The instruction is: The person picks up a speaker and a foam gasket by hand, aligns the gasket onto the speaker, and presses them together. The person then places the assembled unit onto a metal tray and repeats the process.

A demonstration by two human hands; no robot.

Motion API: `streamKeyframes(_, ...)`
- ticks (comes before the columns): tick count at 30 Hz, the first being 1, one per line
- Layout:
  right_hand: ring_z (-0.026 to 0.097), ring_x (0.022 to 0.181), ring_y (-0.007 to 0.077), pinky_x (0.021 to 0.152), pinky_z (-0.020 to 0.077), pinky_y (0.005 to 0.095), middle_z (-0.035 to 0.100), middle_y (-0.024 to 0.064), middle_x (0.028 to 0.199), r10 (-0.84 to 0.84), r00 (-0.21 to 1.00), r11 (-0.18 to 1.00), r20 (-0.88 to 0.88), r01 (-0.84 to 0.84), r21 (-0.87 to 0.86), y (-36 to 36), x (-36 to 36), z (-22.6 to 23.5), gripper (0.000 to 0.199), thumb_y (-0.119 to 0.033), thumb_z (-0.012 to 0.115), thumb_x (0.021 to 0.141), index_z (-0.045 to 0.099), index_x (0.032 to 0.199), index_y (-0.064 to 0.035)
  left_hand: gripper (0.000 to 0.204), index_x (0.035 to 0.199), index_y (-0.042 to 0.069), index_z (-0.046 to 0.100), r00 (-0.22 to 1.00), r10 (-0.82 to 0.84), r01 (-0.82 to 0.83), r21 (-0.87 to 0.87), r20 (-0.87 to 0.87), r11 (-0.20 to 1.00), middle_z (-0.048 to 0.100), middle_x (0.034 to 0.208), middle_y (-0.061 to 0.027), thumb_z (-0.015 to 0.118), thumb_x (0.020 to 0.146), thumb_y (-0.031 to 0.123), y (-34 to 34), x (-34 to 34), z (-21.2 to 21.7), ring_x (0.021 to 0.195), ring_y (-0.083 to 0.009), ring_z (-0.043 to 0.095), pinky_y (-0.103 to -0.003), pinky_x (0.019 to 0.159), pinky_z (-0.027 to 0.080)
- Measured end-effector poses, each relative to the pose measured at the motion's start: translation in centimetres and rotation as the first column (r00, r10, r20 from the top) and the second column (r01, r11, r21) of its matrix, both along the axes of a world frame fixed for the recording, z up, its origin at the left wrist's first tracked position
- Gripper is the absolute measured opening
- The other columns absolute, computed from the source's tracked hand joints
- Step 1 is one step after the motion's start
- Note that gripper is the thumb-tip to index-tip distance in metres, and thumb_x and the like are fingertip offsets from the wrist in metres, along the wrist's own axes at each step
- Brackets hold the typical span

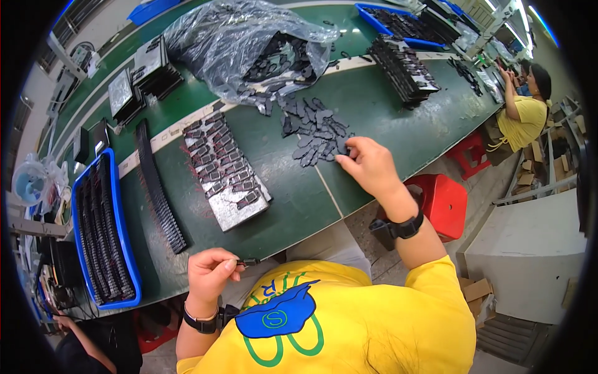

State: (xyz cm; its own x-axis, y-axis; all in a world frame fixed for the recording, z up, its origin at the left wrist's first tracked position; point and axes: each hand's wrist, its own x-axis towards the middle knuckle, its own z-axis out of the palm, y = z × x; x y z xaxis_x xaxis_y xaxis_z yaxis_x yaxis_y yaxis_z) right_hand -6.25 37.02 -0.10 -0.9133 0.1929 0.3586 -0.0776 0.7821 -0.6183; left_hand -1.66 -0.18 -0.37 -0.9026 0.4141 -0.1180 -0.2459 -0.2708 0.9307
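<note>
A worker's right hand (369, 167) pinches a black plastic part from the loose pile (316, 132) at twelve o'clock, while the left hand (208, 272) grips a small dark piece (249, 262), seemingly mid-pick, the next move apparently calling for mating both.

A small dark part (248, 262) sits pinched level in the left hand (208, 273), just off the green table's near edge. The right hand (369, 165) reaches into a loose pile of flat dark pieces (316, 129), scattered mid-table, fingertips touching one.
</note>
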Motion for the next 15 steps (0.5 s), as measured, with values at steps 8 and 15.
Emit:
streamKeyframes(8,0.061,0.069,0.0287,0.063,0.0507,0.0379,0.060,0.0102,0.078,0.043,0.999,0.945,-0.020,-0.034,0.326,-0.1,-2.2,0.0,0.023,-0.019,0.072,0.076,0.062,0.092,-0.0050,0.007,0.085,-0.005,0.065,0.999,0.014,-0.016,-0.053,-0.034,0.998,0.067,0.074,-0.0149,0.064,0.085,0.002,-0.3,0.4,-0.5,0.055,-0.0159,0.062,-0.026,0.051,0.052)
streamKeyframes(15,0.062,0.078,0.0335,0.069,0.0510,0.0434,0.061,0.0107,0.086,0.118,0.981,0.915,0.155,-0.168,0.366,0.8,-2.2,1.0,0.015,-0.017,0.066,0.079,0.062,0.091,-0.0089,0.006,0.086,-0.005,0.066,1.000,-0.030,0.030,-0.023,0.006,0.999,0.067,0.077,-0.0121,0.062,0.085,-0.001,-0.4,0.3,-0.5,0.062,-0.0136,0.063,-0.024,0.057,0.052)
